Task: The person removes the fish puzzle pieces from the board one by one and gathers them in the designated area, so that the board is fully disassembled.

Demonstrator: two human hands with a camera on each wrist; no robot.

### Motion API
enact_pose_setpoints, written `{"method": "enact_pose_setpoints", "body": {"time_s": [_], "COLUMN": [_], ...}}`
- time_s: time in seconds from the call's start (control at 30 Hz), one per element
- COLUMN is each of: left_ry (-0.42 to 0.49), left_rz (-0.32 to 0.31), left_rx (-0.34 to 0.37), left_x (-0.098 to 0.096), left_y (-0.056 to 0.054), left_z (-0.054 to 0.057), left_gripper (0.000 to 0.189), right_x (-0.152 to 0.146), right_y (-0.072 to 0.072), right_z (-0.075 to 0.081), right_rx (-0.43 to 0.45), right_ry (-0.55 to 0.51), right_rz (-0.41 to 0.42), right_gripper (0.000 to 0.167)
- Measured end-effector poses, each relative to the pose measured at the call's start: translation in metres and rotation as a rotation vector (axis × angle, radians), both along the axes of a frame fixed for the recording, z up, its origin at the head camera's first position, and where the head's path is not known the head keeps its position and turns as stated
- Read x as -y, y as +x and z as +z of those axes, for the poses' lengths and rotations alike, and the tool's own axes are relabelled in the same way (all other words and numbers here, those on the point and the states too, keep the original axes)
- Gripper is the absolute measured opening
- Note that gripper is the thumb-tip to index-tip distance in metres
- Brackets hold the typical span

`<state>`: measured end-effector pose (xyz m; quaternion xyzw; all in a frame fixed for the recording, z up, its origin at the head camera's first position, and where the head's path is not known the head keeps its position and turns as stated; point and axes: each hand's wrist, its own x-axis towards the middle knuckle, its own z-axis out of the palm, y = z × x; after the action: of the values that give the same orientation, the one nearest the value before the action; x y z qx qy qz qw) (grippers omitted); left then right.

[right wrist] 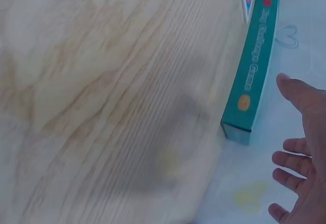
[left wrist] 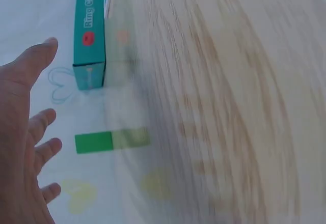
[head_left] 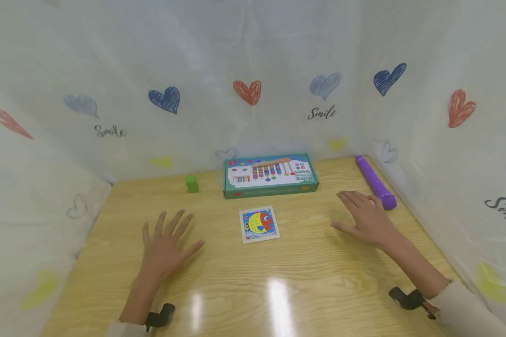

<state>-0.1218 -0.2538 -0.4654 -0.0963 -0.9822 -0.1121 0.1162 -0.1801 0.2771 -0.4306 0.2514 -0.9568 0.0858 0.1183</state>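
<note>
My left hand (head_left: 164, 250) hovers over the left part of the table with its fingers spread and nothing in it. A small green block (head_left: 191, 184) stands beyond its fingertips; the left wrist view shows the green block (left wrist: 94, 142) too. My right hand (head_left: 368, 222), also holding nothing, has its fingers extended close to a purple microphone (head_left: 375, 182) and overlaps its thick end in the head view. Between the hands lies a square fish picture puzzle (head_left: 259, 224), yellow and red on blue. Behind it sits a teal Ring Challenge Game box (head_left: 271, 176).
The wooden table (head_left: 244, 285) has light glare near its front edge. A pale curtain (head_left: 202, 56) printed with hearts and "Smile" hangs around the back and both sides. Black wrist mounts (head_left: 160, 316) sit at both sleeves.
</note>
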Motion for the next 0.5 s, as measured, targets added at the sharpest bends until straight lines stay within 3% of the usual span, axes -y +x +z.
{"method": "enact_pose_setpoints", "body": {"time_s": [0.17, 0.5], "left_ry": [0.097, 0.199], "left_rz": [-0.052, -0.137], "left_rx": [-0.062, -0.049], "left_x": [-0.017, -0.059], "left_y": [-0.010, -0.032], "left_z": [-0.004, -0.006], "left_gripper": [0.076, 0.063], "right_x": [0.018, 0.058], "right_y": [-0.006, -0.023], "right_z": [-0.004, -0.005], "right_rx": [0.019, 0.064], "right_ry": [-0.043, -0.089], "right_rz": [0.038, 0.108], "right_gripper": [0.075, 0.063]}}
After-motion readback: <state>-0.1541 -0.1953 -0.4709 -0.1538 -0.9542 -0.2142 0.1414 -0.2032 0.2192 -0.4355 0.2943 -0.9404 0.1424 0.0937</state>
